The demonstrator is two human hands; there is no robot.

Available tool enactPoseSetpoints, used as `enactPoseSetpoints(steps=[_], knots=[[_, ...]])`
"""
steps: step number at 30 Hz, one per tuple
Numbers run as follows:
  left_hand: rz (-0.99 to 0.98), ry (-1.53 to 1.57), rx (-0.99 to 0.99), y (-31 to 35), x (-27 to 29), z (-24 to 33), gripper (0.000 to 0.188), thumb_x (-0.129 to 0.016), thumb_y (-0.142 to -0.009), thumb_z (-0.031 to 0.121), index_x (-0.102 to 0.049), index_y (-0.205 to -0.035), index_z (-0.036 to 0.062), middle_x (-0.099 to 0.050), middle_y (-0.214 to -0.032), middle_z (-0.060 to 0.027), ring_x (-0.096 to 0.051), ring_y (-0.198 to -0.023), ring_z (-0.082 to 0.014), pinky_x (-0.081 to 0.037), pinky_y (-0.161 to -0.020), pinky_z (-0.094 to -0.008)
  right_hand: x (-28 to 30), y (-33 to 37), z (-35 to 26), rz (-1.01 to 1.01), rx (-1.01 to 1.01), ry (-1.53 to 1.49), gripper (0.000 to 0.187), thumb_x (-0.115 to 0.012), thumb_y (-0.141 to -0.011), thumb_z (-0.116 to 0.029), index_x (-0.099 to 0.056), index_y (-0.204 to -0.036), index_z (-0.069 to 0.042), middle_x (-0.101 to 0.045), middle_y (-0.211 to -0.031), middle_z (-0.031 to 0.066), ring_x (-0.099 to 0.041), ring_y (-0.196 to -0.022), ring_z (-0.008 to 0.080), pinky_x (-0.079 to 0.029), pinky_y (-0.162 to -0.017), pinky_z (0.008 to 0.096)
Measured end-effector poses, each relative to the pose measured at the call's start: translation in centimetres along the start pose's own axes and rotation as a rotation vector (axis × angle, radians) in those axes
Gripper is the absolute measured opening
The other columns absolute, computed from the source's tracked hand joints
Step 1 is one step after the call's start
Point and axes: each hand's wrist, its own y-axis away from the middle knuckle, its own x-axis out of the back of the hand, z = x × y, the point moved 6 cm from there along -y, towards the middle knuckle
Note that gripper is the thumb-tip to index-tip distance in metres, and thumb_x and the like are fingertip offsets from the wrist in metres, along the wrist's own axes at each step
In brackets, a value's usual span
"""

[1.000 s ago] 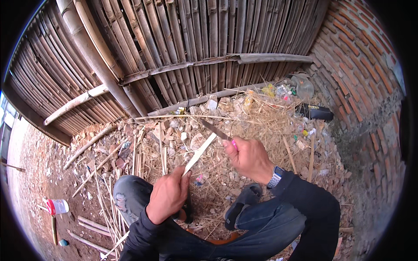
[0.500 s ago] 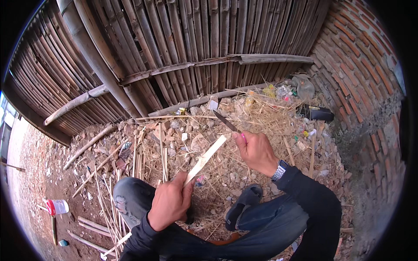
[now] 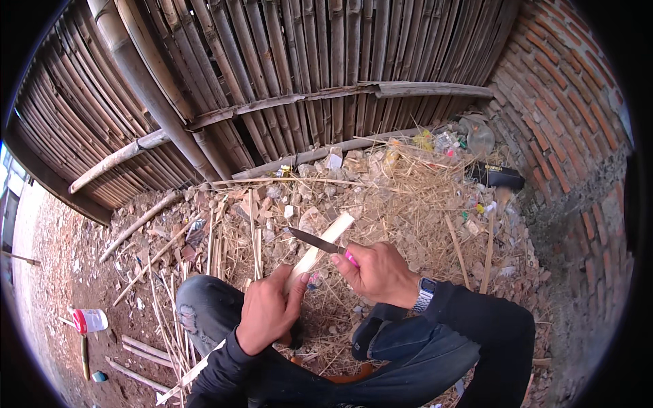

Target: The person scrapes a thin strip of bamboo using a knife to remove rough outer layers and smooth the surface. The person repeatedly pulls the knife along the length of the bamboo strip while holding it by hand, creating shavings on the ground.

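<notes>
A pale split strip, apparently bamboo point(image 3: 332, 234), slants up and away from my left hand point(image 3: 269, 306), whose fingers are wrapped round its lower part. The strip's other end sticks out behind, below my left wrist. My right hand point(image 3: 382, 273) grips a knife point(image 3: 314, 240) by its pink handle. The dark blade lies across the strip, a little beyond my left thumb, its tip pointing to the upper left. Whether the edge bites into the wood I cannot tell.
Ahead stands a bamboo slat wall point(image 3: 306, 54); a brick wall point(image 3: 551, 102) rises on the right. Loose strips point(image 3: 166, 319) lie by my left knee. A white tub with red trim point(image 3: 90, 320) sits far left. Rubble, straw and a black box point(image 3: 498, 175) cover the ground ahead.
My right hand has moved left and toward me, bringing the knife blade from beyond the strip to across it. My left hand and the strip have barely moved.
</notes>
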Motion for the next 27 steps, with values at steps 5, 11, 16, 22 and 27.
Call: enactPoseSetpoints(steps=[5,11,16,22,27], knots=[[0.003,0.009,0.004,0.6,0.8,0.5,0.032,-0.066,-0.103,0.03,-0.066,-0.091,0.0006,-0.058,-0.059,-0.0202,-0.062,-0.054,-0.0398,-0.046,-0.053,-0.0462,4.2,-1.9,7.1,0.204,-0.123,0.081,0.052,-0.054,-0.109,-0.038,-0.059,-0.073,-0.002,-0.051,-0.05,0.0182,-0.053,-0.043,0.0384,-0.041,-0.046,0.0493],[0.114,-0.073,-0.003,-0.1,0.5,-0.9,0.032,-0.072,-0.099,0.034,-0.069,-0.093,0.0018,-0.061,-0.059,-0.0201,-0.065,-0.055,-0.0407,-0.049,-0.054,-0.0468,2.8,-0.5,1.8,0.099,-0.045,0.0,0.05,-0.054,-0.109,-0.038,-0.06,-0.073,-0.003,-0.053,-0.05,0.0181,-0.058,-0.044,0.0379,-0.044,-0.046,0.0491],[0.148,-0.064,-0.027,-0.1,0.2,-0.5,0.031,-0.074,-0.097,0.031,-0.069,-0.092,0.0008,-0.062,-0.061,-0.0206,-0.065,-0.056,-0.0393,-0.05,-0.055,-0.0456,-0.7,0.3,0.0,-0.023,0.016,0.0,0.047,-0.057,-0.107,-0.039,-0.061,-0.075,-0.004,-0.057,-0.051,0.0179,-0.062,-0.047,0.039,-0.048,-0.048,0.0489],[0.122,-0.123,0.0,0.4,0.9,-0.7,0.029,-0.075,-0.096,0.03,-0.07,-0.093,0.0017,-0.064,-0.063,-0.0207,-0.067,-0.057,-0.0411,-0.051,-0.055,-0.0466,5.1,-2.4,9.3,0.242,-0.214,0.15,0.054,-0.052,-0.109,-0.039,-0.06,-0.07,-0.003,-0.053,-0.051,0.0177,-0.054,-0.045,0.0372,-0.041,-0.048,0.0478],[0.282,-0.135,-0.012,0.0,1.6,-1.7,0.027,-0.074,-0.096,0.025,-0.071,-0.091,-0.0012,-0.063,-0.064,-0.0207,-0.066,-0.056,-0.0359,-0.049,-0.055,-0.0423,7.1,-1.3,6.1,0.265,-0.141,0.071,0.053,-0.054,-0.108,-0.038,-0.06,-0.071,0.0,-0.05,-0.051,0.0183,-0.052,-0.047,0.0383,-0.039,-0.049,0.0472]])
